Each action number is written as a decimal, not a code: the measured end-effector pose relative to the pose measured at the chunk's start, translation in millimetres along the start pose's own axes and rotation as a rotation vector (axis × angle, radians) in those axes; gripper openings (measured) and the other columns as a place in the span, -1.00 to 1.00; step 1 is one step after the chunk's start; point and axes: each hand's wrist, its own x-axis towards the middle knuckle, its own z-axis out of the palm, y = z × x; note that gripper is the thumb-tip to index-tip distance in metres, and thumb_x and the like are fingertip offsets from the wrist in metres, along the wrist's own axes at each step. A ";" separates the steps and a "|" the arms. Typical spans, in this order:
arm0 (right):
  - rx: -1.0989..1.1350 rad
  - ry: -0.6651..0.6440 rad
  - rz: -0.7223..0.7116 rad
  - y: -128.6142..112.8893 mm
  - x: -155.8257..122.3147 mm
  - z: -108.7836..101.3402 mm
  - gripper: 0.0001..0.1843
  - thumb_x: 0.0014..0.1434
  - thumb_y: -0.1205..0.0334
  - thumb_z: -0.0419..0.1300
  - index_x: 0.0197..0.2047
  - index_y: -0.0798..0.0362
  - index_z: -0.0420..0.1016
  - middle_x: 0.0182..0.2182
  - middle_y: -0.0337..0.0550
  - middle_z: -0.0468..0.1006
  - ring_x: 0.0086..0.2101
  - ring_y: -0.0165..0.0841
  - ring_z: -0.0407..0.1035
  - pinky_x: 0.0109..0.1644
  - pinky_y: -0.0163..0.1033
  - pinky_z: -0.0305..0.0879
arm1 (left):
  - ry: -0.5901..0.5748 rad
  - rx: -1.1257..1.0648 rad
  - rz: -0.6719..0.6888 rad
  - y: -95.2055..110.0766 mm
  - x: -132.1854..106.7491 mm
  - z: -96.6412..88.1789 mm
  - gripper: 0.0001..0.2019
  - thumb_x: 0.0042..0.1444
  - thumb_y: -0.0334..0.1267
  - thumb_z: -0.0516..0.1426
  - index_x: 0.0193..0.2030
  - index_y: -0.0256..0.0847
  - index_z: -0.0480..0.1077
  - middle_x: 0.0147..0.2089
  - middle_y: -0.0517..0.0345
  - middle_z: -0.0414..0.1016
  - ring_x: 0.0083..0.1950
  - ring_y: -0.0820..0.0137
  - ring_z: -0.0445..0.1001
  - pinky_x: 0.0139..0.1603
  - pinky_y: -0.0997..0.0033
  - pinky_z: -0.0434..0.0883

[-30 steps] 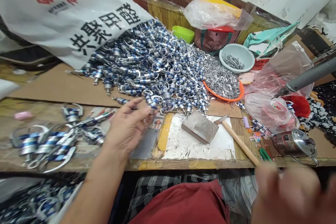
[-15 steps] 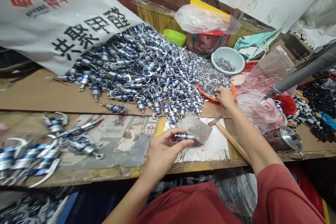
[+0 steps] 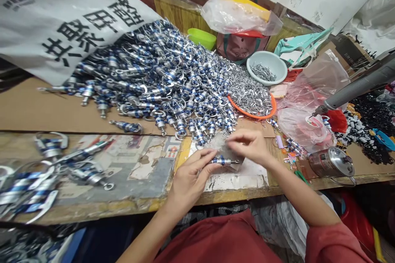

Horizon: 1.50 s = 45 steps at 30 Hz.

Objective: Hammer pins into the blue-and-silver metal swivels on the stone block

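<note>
My left hand [image 3: 189, 178] pinches a small blue and silver metal clasp [image 3: 222, 160], held level just above a grey metal block [image 3: 219, 144] near the table's front edge. My right hand [image 3: 249, 147] hovers at the clasp's right end, fingers curled into a pinch on something too small to make out. Behind both hands lies a big heap of the same blue and silver clasps [image 3: 160, 78]. An orange dish of small silver parts [image 3: 253, 96] sits right of the heap.
A white printed sack [image 3: 55, 20] lies at the back left. More clasps [image 3: 46, 172] sit at the left front. A white bowl of pins [image 3: 266, 68], plastic bags [image 3: 311, 90], a steel cup [image 3: 331, 163], a grey tool [image 3: 358, 87] and a green bowl [image 3: 202, 38] crowd the right and back.
My left hand took a clasp from the heap and brought it to the block. My right hand reached to the orange dish, then came back to the clasp's end.
</note>
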 end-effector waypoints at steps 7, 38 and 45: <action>-0.166 -0.114 -0.369 -10.6 -21.8 10.7 -0.76 0.07 0.48 0.04 -0.31 0.13 0.52 -0.40 -0.09 0.58 -0.37 -0.42 0.45 -0.27 -0.34 0.40 | 0.023 0.081 0.147 -14.6 -0.6 2.0 -0.74 0.01 -0.22 0.15 -0.15 -0.20 0.52 -0.12 0.03 0.57 -0.10 0.27 0.52 -0.04 0.31 0.44; -0.368 0.005 -0.705 -19.7 -52.9 7.1 -0.79 0.16 0.48 0.04 -0.24 0.18 0.49 -0.25 0.08 0.56 -0.23 -0.34 0.45 -0.26 -0.30 0.42 | -0.085 -0.322 -0.057 23.6 -7.1 -10.2 -0.95 -0.10 -0.36 0.23 -0.50 -0.14 0.52 -0.29 0.13 0.54 -0.18 0.37 0.48 -0.20 0.48 0.42; -0.111 0.066 -0.362 -20.5 -60.6 18.6 -0.87 0.11 0.39 0.17 -0.30 0.13 0.55 -0.33 0.00 0.58 -0.30 -0.41 0.48 -0.22 -0.37 0.43 | -0.063 -0.409 -0.208 18.0 -11.8 -3.2 -0.91 -0.07 -0.26 0.23 -0.51 -0.21 0.49 -0.36 0.11 0.55 -0.27 0.39 0.49 -0.24 0.48 0.41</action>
